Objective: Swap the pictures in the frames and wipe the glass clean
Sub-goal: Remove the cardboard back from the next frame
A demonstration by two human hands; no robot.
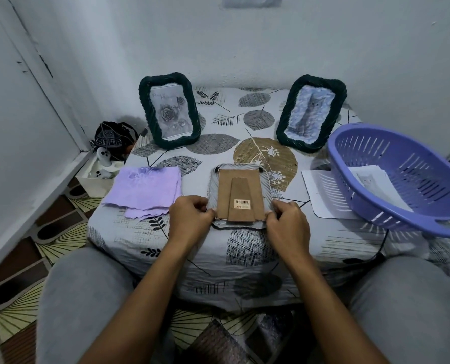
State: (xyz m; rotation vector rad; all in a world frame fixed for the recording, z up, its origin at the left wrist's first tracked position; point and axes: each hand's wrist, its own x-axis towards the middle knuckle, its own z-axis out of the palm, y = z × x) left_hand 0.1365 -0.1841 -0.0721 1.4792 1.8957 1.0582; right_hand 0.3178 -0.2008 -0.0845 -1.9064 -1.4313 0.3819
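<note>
A pale frame [241, 197] lies face down near the table's front edge, its brown cardboard back and stand facing up with a barcode sticker. My left hand [189, 219] pinches the frame's lower left corner; my right hand [288, 223] pinches its lower right corner. Two dark braided frames stand upright at the back: the left frame [169, 110] shows a rose picture, the right frame [310, 112] a cat picture. A folded lilac cloth [143, 190] lies left of the face-down frame.
A purple slotted basket [402, 179] sits tilted at the right, with a cat print [369, 179] inside and white paper [321, 195] under it. The table wears a leaf-patterned cover [244, 151]. A dark bag [113, 139] and a white box sit on the floor left.
</note>
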